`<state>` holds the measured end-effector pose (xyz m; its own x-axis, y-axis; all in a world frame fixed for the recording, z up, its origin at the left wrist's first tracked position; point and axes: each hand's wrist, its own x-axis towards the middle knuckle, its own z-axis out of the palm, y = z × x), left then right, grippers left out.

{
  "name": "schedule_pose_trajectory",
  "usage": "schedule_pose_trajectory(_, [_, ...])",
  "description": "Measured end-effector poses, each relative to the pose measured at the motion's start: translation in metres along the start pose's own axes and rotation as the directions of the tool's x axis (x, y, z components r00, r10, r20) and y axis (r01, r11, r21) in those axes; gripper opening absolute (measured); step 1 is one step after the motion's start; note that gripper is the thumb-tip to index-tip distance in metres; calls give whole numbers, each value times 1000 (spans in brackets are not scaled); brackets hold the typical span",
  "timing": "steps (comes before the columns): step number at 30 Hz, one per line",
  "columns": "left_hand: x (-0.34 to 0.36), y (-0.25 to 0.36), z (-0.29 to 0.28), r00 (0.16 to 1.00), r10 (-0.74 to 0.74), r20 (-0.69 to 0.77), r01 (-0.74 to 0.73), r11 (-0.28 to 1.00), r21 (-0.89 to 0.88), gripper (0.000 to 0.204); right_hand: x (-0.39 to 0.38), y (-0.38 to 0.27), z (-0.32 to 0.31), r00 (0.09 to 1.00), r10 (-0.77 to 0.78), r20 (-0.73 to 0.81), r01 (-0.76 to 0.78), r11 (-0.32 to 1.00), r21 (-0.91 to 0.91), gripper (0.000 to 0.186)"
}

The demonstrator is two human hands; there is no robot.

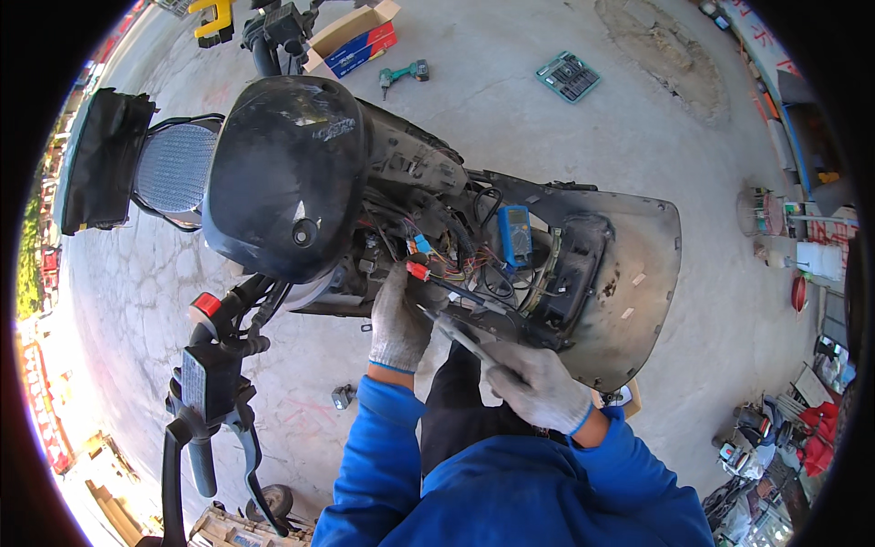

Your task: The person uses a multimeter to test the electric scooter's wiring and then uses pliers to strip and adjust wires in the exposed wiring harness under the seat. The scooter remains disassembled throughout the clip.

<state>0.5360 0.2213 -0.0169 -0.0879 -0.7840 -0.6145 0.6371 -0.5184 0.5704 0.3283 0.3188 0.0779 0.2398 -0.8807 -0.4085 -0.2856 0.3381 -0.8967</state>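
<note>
My left hand (399, 314), in a light knitted work glove, is closed at the scooter's exposed wiring. Its fingers pinch a red wire connector (417, 271), with a light-blue connector (422, 243) just beyond. Several thin coloured wires (469, 264) spread to the right of it. Also gloved, my right hand (536, 383) grips a slim grey hand tool (460, 335). The tool's narrow tip points up and left, close to my left hand; its exact kind is unclear. A blue multimeter (515, 235) rests on the scooter body right of the wires.
The scooter's black front cover (283, 182) rises at left, beside its handlebar (211, 383). A pale curved panel (638, 283) extends right. On the concrete floor beyond are an open cardboard box (355, 41), a green cordless drill (404, 75) and a green bit case (569, 77). Clutter lines the right side.
</note>
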Motion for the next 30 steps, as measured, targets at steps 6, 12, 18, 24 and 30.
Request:
schedule_pose_trajectory(6, [-2, -3, 9, 997, 15, -79, -17, 1000, -25, 27, -10, -10, -36, 968, -91, -235, 70, 993, -96, 19])
schedule_pose_trajectory(12, [2, -4, 11, 976, 6, -218, -22, 997, -71, 19, 35, -12, -43, 918, -331, -217, 198, 858, -474, 13])
schedule_pose_trajectory(18, [-4, -2, 15, 987, 25, -156, -20, 999, 35, 18, 46, -7, -45, 933, -305, -191, 177, 852, -493, 15])
schedule_pose_trajectory(24, [-1, -6, 19, 976, 95, -195, -89, 995, 36, 24, 53, -6, -48, 931, -323, -172, 194, 834, -516, 16])
schedule_pose_trajectory(30, [-7, -3, 20, 983, 104, -150, -84, 988, 132, 21, 58, -8, -49, 938, -315, -146, 197, 828, -526, 18])
